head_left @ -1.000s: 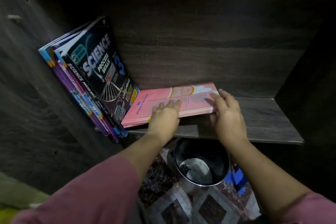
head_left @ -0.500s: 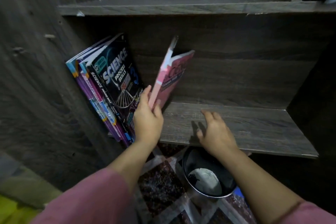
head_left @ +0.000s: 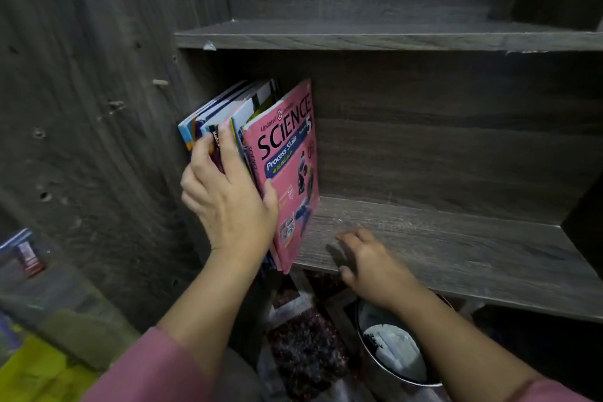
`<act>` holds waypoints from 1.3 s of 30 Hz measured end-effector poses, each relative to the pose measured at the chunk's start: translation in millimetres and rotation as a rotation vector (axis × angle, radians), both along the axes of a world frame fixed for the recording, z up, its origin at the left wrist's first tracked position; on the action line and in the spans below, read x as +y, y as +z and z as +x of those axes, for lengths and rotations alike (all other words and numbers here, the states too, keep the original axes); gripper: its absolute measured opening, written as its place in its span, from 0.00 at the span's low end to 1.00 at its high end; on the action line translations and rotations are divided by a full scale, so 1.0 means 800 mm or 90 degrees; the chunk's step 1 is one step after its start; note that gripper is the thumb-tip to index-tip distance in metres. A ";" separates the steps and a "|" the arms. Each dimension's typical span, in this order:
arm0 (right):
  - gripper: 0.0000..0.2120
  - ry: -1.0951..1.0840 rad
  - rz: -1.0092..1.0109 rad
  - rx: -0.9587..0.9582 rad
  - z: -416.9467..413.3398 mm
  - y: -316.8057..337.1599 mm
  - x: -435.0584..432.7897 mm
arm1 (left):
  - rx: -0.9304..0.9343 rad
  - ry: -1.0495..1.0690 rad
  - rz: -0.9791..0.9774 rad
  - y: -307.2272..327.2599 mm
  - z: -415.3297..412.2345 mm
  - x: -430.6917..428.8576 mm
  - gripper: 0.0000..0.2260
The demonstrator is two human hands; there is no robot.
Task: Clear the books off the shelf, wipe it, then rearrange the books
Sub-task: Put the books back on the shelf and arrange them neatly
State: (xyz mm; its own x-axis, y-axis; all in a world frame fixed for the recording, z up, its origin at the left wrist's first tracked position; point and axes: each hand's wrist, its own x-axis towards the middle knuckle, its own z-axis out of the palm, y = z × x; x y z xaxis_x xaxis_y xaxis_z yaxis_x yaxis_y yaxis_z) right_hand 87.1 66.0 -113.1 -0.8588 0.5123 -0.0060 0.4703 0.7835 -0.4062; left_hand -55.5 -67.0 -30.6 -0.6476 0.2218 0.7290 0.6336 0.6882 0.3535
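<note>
Rearranging stage, probably late: your left grip (head_left: pixel 228 202) clamps the books (head_left: pixel 284 157) upright at the shelf's (head_left: pixel 440 248) left end against the side wall (head_left: pixel 98 140), while your right grip (head_left: pixel 368 258) lies slack, fingers apart, on the front edge.

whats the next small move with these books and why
Probably push the books back and square with the left hand, which grips them at the left end of the shelf: the pink Science book seems to jut past the front edge, and the stack tilts. The right hand is open at the shelf front.
</note>
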 end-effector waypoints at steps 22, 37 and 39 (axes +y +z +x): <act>0.31 0.124 -0.022 0.044 -0.058 -0.006 -0.007 | 0.000 -0.005 0.065 0.020 -0.016 0.004 0.27; 0.32 0.114 -0.047 0.108 -0.035 0.008 -0.005 | -0.161 0.030 -0.149 0.071 0.057 -0.027 0.27; 0.31 0.108 -0.044 0.106 -0.029 0.008 -0.003 | -0.186 0.075 -0.228 0.084 0.062 -0.028 0.29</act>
